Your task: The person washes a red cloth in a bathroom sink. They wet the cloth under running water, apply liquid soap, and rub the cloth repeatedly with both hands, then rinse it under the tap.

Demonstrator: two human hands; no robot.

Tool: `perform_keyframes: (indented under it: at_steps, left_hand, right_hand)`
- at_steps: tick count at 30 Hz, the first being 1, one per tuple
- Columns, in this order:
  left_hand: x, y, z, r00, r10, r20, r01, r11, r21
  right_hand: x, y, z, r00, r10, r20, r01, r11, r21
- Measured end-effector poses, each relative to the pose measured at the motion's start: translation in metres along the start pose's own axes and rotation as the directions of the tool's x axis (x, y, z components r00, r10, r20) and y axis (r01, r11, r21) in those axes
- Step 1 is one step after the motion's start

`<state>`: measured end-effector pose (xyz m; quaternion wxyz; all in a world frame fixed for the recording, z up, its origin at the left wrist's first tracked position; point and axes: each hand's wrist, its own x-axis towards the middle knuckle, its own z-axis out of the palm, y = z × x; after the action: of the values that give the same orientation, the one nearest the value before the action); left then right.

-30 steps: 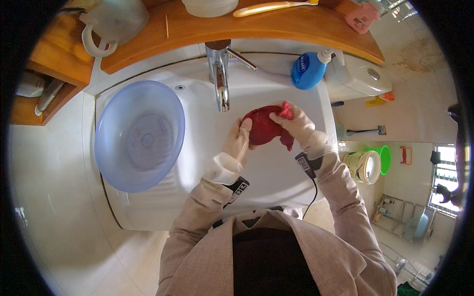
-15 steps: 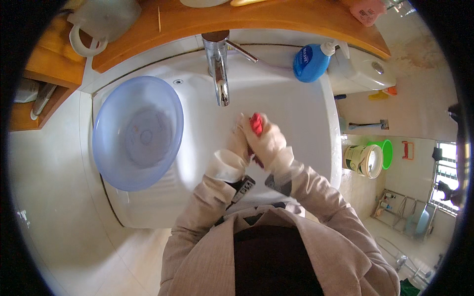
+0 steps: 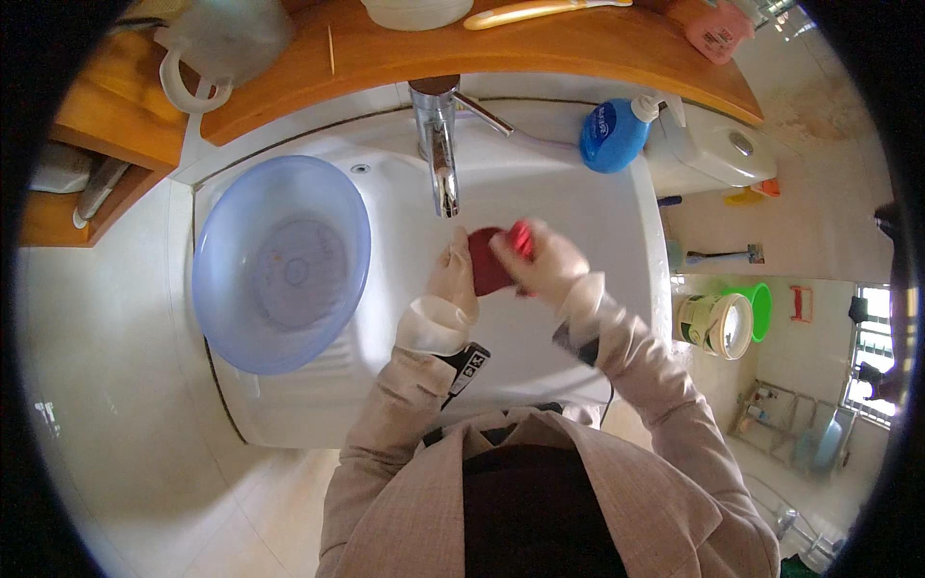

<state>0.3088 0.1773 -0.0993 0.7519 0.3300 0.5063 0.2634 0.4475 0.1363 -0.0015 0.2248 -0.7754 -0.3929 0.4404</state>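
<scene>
Over the white washbasin [image 3: 568,356], below the chrome tap [image 3: 441,173], both my hands work in pale translucent gloves. My left hand [image 3: 453,279] closes on the left edge of a dark red, flat, rounded thing [image 3: 488,262]. From its other side my right hand [image 3: 554,262], slightly blurred, is closed around a bright red crumpled piece [image 3: 521,238] that looks like cloth. Whether the two red parts are joined I cannot tell. No water shows running from the tap.
A blue plastic basin [image 3: 217,299] rests on the washbasin's left side. A blue pump bottle [image 3: 615,137] stands at the back right corner. Along the back runs a wooden shelf [image 3: 385,56] with a frosted jug [image 3: 231,43] and a toothbrush [image 3: 540,10]. Buckets [image 3: 715,323] stand at right.
My hands, pressed together before, have moved apart, the right one to the right. The dark red flat thing now shows stretched between them. The whole view has shifted slightly.
</scene>
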Motion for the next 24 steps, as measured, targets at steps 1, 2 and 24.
perform_keyframes:
  at_steps: [1,2,24]
  left_hand:
    - [0.005,-0.006,0.0,0.989,-0.147,0.008,0.146,0.988,0.051]
    - [0.006,-0.014,0.003,0.996,-0.048,0.077,0.061,0.984,-0.166]
    - [-0.007,0.01,-0.028,0.916,0.012,0.401,-0.014,1.0,0.001]
  right_hand:
    - [-0.007,-0.007,0.005,0.991,0.014,0.135,-0.017,1.0,0.019]
    - [-0.011,-0.013,0.013,0.96,-0.251,0.127,0.275,0.931,-0.24]
    - [0.06,0.086,-0.028,0.832,-0.348,0.433,-0.078,0.699,0.711]
